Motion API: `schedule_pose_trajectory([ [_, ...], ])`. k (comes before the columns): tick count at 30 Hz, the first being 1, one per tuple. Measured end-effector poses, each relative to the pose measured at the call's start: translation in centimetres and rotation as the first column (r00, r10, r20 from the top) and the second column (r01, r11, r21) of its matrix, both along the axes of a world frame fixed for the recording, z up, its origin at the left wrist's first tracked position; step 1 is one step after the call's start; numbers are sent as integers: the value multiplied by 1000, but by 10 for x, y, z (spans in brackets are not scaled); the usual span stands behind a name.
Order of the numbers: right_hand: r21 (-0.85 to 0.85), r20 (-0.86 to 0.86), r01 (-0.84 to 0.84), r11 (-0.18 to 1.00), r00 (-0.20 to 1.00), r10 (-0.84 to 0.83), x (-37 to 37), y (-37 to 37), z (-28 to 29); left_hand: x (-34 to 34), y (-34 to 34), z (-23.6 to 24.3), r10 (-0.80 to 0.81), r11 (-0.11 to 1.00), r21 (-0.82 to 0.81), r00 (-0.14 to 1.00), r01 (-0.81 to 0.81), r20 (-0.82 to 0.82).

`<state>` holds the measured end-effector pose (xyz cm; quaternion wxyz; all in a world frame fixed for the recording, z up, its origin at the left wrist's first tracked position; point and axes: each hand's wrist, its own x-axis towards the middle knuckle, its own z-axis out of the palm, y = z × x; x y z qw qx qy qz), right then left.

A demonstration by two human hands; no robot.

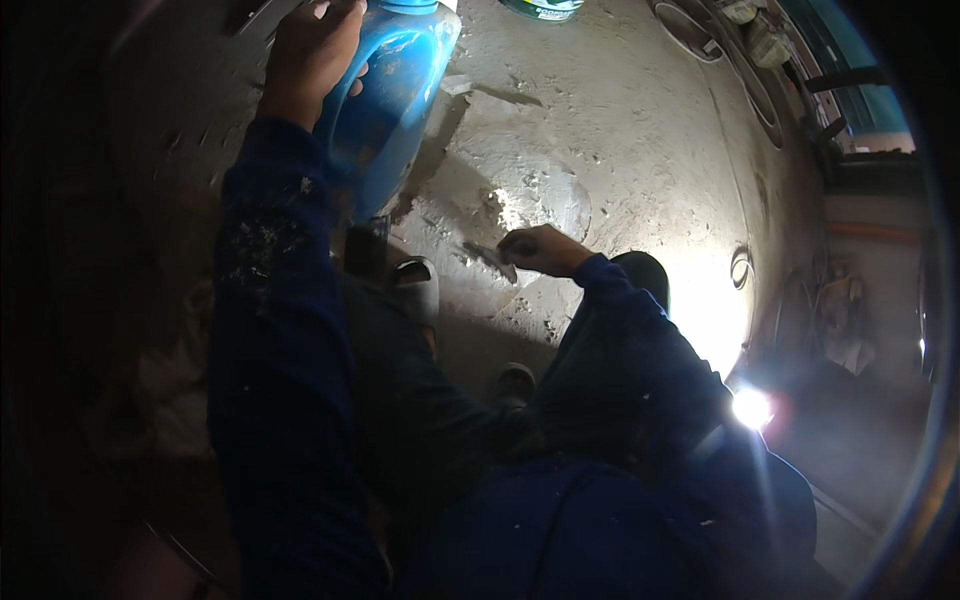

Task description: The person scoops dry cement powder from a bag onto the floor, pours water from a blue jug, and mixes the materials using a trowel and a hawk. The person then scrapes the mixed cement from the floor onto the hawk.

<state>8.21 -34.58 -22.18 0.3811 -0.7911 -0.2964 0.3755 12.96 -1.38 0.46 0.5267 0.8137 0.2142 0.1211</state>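
Observation:
At the upper left, my left hand (314, 55) is closed round the side of a blue plastic jug (385, 115), with its fingertips showing at the jug's edge. The jug leans, its neck toward the top of the view. Low over the floor, my right hand (540, 250) is closed on a small flat scraper-like tool (488, 260); its exact kind is hard to make out. Beneath and beyond that tool lies a pale, rough, wet-looking patch (535, 195) on the grey floor. White smears mark my left sleeve (265, 240).
My shoe (415, 285) stands close to the tool. A bright lamp (752, 408) shines at the right. A dark tub with a green label (543, 8) sits at the top edge. Coiled hose or cable (690, 30) lies at the upper right, and a small loop (740, 268) below it.

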Motion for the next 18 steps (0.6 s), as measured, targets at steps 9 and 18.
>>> schedule_pose_trajectory([
  [9, -110, 21, -107, 988, 994, 110, 53, -12, -40, -6, 0, 3, -47, 999, 4, 999, 47, 8],
  [18, -225, 246, 62, 972, 969, -5, 73, -14, -29, -8, -2, 6, -63, 998, 22, 996, 64, -58],
])
